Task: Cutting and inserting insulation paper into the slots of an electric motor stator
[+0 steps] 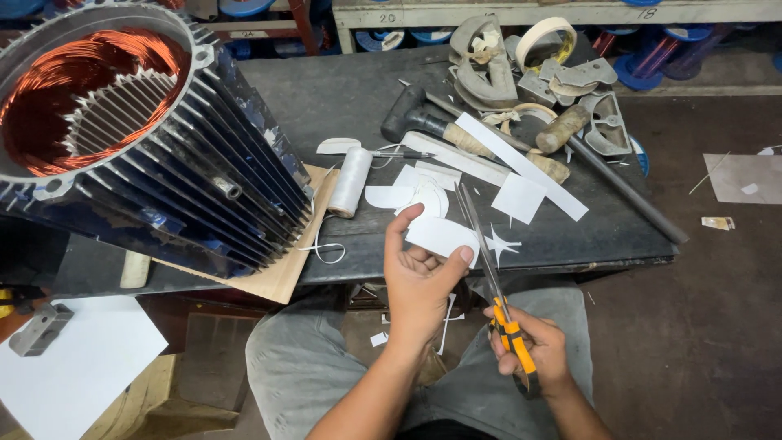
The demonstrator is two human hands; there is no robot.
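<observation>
Head view, left hand [417,281]: raised palm-up over the person's lap, at the near edge of the workbench [342,90]. Thumb and fingertips pinch a white paper piece [441,236]; grip narrow, closed on the sheet.

Head view, white paper piece: small, flat, plain white, with a rounded outline on its left end and a straighter edge toward the right. It stands just above the pinching fingers, held level with the bench edge, clear of the bench surface.

Head view, right hand [533,346]: lower and to the right of the left-hand grip, wrapped around the orange handles of the scissors [491,273]. Fingers closed on the handles.

Head view, scissors: long grey blades run up and left from the right hand, passing along the right edge of the held paper. The blades appear nearly together; whether they bite the paper cannot be told.

Head view, beyond the grip: white offcuts [423,191] and a long white strip [521,167] lie on the bench just past the held piece. A spool of white cord [350,181] lies to the upper left.

Head view, far left of the grip: a large finned motor stator [130,138] with copper windings, resting on a board.

Head view, far side of bench: hammers [432,122] and metal parts.
</observation>
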